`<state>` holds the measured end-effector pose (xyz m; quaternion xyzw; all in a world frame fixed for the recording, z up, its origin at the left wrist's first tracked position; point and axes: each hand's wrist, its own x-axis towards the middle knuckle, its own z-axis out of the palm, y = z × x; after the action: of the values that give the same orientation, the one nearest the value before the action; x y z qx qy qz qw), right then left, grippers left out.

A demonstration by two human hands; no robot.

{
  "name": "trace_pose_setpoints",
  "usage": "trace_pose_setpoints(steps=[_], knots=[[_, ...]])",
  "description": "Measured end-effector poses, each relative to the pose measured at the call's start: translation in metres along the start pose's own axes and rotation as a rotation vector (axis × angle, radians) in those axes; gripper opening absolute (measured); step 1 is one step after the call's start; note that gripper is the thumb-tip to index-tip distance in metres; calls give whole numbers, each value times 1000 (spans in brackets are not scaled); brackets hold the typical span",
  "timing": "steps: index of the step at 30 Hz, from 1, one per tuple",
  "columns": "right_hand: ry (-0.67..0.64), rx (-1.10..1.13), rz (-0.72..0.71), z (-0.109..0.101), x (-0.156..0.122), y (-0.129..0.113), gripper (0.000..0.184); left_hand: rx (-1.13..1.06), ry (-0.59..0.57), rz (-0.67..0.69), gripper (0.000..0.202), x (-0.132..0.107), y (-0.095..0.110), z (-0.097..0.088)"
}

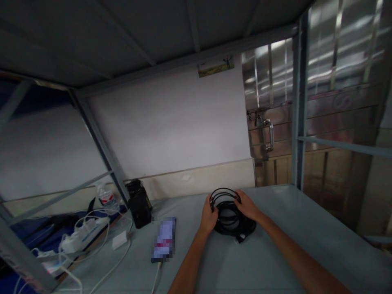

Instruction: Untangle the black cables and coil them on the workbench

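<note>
A coil of black cable [235, 232] lies on the grey bunk board [263, 265], with a plug-like end showing at its near side. My left hand [209, 215] is closed around the left side of some loops raised above the coil. On the other side, my right hand [247, 205] grips the same loops near their top right. Left of my hands lies a phone [165, 237] with its screen lit and blurred out, and a white charging cable [157, 277] runs from its lower end.
A black box-shaped object [139, 206] stands by the left bed post. Farther left are a white adapter [120, 240], power strips [82, 237] with tangled white cords, and a plastic bottle [107, 196]. A metal post [300, 102] rises at the right; the upper bunk [171, 28] hangs overhead.
</note>
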<state>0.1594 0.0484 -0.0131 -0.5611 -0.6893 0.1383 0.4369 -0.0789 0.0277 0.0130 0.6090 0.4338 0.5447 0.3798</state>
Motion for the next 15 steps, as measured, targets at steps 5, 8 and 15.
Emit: trace_pose_setpoints(steps=[5,8,15], knots=[[-31,18,-1,1,0,3,46,40,-24,-25,73,1,-6,-2],[-69,5,8,0,1,4,45,100,-63,-23,70,3,-11,-4],[-90,-1,18,-1,3,5,43,196,-97,-6,71,8,-23,-5]])
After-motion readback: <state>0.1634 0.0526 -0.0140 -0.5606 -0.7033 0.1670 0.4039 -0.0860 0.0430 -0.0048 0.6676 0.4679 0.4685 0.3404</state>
